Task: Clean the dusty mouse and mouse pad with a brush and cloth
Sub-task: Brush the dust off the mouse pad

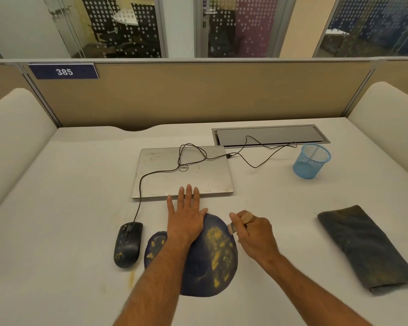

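On dusty mouse pad [212,260], flat left hand [185,220]

My dark blue, rounded mouse pad [212,255] lies flat on the white desk right in front of me, streaked with yellow dust, mostly on its right half. The black wired mouse [127,243] sits just left of it, speckled with the same yellow dust, its cable running away from me. I grip the small brush [236,224] at the pad's far right edge, and the dark, dusty folded cloth [363,248] lies well off to the right.
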### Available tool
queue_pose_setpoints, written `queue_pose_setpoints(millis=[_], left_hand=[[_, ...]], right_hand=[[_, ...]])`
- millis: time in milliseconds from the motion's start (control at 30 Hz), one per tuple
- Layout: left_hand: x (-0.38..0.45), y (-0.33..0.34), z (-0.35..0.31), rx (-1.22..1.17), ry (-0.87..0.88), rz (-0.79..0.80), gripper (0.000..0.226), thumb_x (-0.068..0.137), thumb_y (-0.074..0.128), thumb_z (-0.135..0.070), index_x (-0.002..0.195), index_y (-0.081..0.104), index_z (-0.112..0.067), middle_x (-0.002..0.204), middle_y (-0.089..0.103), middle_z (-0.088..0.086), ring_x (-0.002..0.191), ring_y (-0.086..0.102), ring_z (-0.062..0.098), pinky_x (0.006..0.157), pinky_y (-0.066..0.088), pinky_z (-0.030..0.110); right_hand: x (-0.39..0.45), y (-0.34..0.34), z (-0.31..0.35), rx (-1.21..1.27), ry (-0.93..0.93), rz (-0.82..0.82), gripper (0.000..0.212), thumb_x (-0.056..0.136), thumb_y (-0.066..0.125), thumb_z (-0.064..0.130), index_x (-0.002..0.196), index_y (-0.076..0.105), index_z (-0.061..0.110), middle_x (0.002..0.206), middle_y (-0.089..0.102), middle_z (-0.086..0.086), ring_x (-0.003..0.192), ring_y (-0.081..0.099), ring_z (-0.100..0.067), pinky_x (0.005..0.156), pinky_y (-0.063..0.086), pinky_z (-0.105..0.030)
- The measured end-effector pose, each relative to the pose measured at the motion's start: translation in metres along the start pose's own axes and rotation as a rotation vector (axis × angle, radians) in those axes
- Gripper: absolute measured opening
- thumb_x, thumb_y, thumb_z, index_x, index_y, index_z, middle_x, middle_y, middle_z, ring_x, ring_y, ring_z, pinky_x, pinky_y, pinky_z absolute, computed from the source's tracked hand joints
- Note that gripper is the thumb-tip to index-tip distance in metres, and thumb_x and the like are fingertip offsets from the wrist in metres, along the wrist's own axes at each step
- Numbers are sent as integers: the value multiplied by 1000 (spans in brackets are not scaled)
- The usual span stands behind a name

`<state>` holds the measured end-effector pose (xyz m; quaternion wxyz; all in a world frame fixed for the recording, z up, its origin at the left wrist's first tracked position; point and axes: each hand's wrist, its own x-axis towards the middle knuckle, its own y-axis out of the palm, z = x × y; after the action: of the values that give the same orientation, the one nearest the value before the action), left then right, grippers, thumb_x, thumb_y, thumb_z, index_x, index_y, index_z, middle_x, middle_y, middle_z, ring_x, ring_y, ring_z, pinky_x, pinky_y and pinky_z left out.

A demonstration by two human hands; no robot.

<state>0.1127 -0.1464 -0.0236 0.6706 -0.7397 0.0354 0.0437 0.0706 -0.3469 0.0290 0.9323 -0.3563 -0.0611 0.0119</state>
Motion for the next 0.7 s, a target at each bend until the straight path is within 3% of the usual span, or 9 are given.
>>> queue_pose_setpoints(millis=[67,133,233,333,433,533,633,700], left_hand=[[0,0,0,-1,0,0,68,102,5,-57,148,-29,-21,156,-33,4,147,-27,27,119,-13,58],[0,-1,-1,0,1,5,68,102,5,-56,148,-29,-20,156,-33,4,148,-27,27,119,-13,58],[0,-1,0,-3,0,10,69,102,6,-57,151,-27,-20,156,-33,4,147,-27,27,118,-14,58],[0,-1,0,-5,-2,7,68,102,5,-57,149,-29,-21,156,-34,4,147,-28,27,117,-15,59],[0,0,-1,-2,-3,-4,67,102,4,-57,148,-29,-21,156,-34,4,147,-28,27,118,-14,60],[1,0,0,-6,-4,4,68,102,4,-57,148,-30,-21,156,-34,4,147,-29,27,117,-15,60],[1,1,0,-13,-2,7,67,101,3,-57,147,-31,-21,156,-35,4,146,-31,26,117,-15,59],[2,2,0,-16,-2,5,67,101,3,-57,147,-32,-22,155,-36,4,145,-32,26,117,-15,60]], right_hand=[[0,1,-1,-52,38,59,41,94,47,45,63,58,21,56,56,9,52,56,-11,48,41,-10],[4,-2,2,-9,72,4,44,92,46,46,55,53,24,49,51,10,46,53,-11,44,39,-11],[10,-3,6,88,25,-132,42,90,46,48,66,62,17,55,58,8,50,59,-13,46,44,-11],[12,3,8,63,-19,-68,33,94,51,44,84,68,18,72,68,7,63,65,-14,59,56,-18],[11,7,4,-28,16,30,38,95,48,45,70,63,21,63,62,8,57,61,-11,55,46,-11],[15,6,6,26,58,-57,45,94,50,42,55,55,20,48,52,7,44,53,-12,43,39,-12],[18,7,12,54,4,-124,43,95,51,40,63,61,13,52,56,4,48,57,-14,45,41,-12],[18,10,14,17,-17,-77,41,96,50,42,70,65,14,60,62,4,55,61,-13,51,45,-13]])
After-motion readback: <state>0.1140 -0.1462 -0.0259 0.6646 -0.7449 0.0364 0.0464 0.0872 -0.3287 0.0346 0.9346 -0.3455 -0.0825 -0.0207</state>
